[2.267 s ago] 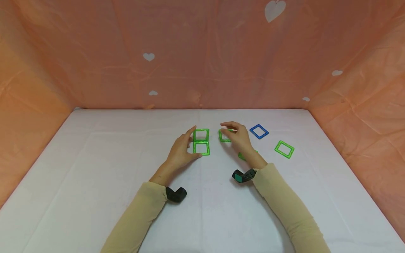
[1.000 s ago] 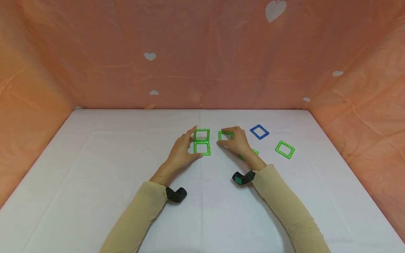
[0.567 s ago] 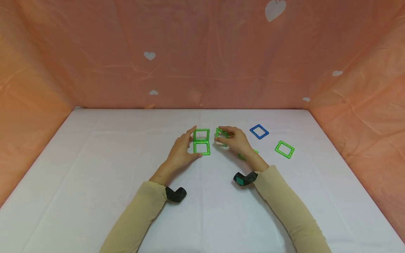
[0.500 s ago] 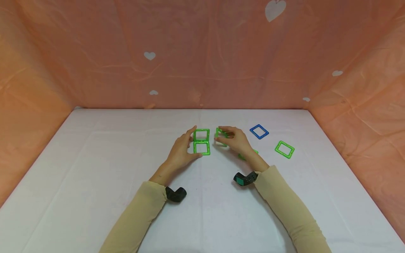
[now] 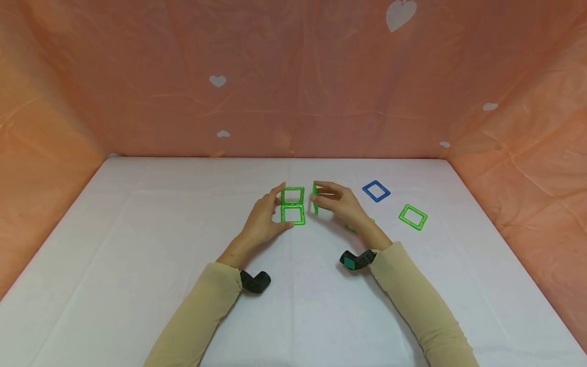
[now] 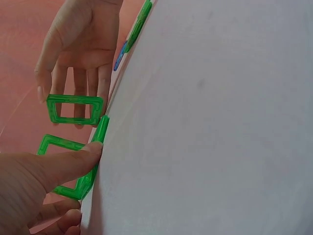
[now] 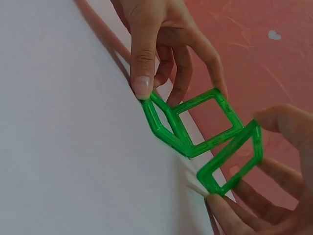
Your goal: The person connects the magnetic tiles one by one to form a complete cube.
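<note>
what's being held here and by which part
Right hand: a green square, by opposite edges. Left hand: two joined green squares, by their outer ends.

An upright green frame (image 7: 227, 151) is just beside two joined green frames (image 7: 181, 132).

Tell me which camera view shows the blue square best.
The head view: the blue square lies there with its whole outline unobstructed. The left wrist view catches only a thin sliver of it; the right wrist view doesn't show it.

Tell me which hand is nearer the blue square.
Right. The right hand is to the left of the blue square, not touching it; the left hand is farther left, holding two joined green squares.
</note>
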`<state>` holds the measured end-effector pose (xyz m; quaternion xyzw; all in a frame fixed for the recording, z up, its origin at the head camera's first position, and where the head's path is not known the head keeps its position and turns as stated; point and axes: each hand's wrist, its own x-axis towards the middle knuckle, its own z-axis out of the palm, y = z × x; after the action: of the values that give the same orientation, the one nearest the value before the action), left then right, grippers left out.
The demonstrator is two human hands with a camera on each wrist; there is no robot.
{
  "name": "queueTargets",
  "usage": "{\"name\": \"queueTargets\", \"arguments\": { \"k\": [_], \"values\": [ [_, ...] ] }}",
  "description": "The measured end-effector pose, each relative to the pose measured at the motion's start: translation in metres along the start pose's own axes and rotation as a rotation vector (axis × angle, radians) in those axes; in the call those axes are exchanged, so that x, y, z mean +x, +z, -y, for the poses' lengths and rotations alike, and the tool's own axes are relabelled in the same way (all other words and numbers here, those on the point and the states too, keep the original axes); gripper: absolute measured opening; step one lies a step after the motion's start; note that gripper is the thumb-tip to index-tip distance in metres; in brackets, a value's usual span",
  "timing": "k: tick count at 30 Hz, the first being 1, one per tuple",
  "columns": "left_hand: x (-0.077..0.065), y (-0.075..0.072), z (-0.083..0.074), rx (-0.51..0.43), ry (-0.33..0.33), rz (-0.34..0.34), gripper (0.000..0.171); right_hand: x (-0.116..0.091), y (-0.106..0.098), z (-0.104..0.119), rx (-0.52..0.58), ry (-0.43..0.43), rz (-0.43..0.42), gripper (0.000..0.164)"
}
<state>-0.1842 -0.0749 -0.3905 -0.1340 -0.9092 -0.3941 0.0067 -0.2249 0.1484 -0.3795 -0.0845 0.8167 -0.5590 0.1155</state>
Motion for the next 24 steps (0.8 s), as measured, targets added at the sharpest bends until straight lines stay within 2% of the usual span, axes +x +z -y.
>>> {"name": "queueTargets", "arguments": {
  "k": [11, 24],
  "values": [
    [-0.0001, -0.001, 0.001, 0.0, 0.014, -0.003, 0.094, -0.0007, 0.005, -0.0041, 0.163, -0.013, 0.05, 0.058],
    [0.0002, -0.001, 0.0011, 0.002, 0.005, 0.004, 0.095, -0.0048, 0.0055, -0.0054, 0.205, -0.033, 0.14, 0.056]
  ]
}}
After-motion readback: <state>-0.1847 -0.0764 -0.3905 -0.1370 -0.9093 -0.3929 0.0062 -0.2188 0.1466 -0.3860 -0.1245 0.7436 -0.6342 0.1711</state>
